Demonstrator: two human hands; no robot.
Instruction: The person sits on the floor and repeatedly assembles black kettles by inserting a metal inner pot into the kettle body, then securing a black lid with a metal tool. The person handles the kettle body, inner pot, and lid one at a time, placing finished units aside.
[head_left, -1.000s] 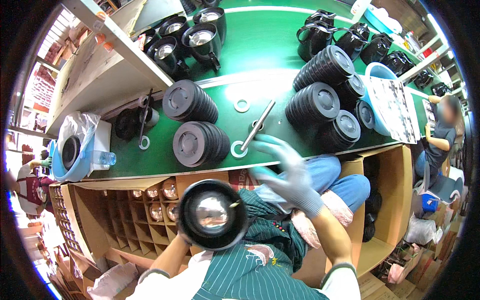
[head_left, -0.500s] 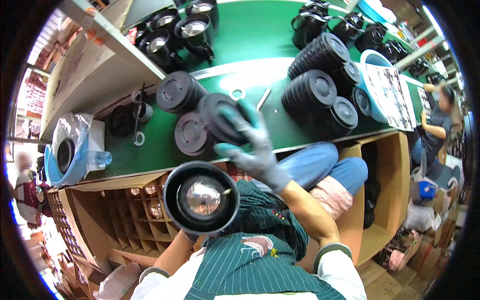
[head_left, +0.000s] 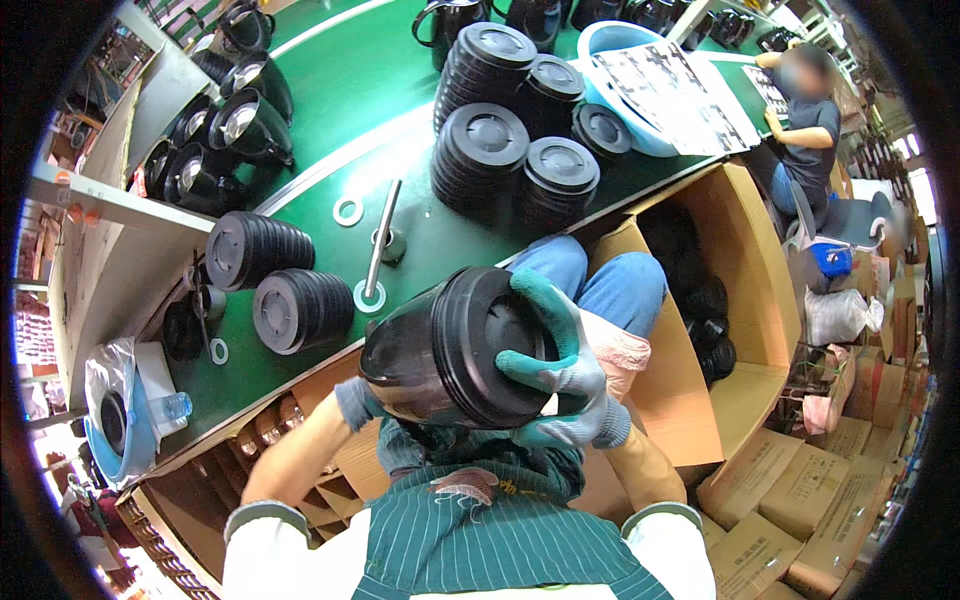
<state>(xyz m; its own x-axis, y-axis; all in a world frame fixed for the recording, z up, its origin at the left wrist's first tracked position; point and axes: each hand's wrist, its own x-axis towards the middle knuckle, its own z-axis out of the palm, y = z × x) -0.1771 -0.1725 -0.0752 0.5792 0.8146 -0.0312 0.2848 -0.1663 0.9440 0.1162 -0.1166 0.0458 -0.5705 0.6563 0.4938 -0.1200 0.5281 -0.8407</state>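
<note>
In front of my apron, a glossy black jug body (head_left: 402,362) lies tilted on its side, its rim end toward the right. A ridged round black cap (head_left: 482,335) covers that end. My right hand (head_left: 568,375), in a grey glove with green fingertips, grips the cap, fingers spread over its face and edge. My left hand (head_left: 358,402) supports the jug body from the left; its fingers are hidden behind the jug. Two stacks of black caps, one (head_left: 258,250) behind the other (head_left: 300,310), lie tipped over on the green table (head_left: 400,240).
A metal rod (head_left: 384,235) and white rings (head_left: 348,211) lie on the table. Several cap stacks (head_left: 480,150) stand farther off, beside a blue basin (head_left: 610,45). Black jugs (head_left: 250,125) stand at the far left. An open carton (head_left: 755,330) is at my right; a person (head_left: 808,125) sits beyond.
My right hand has brought a black cap from the table onto the jug's open end. The jug has tipped from mouth-up onto its side. My view has turned rightward.
</note>
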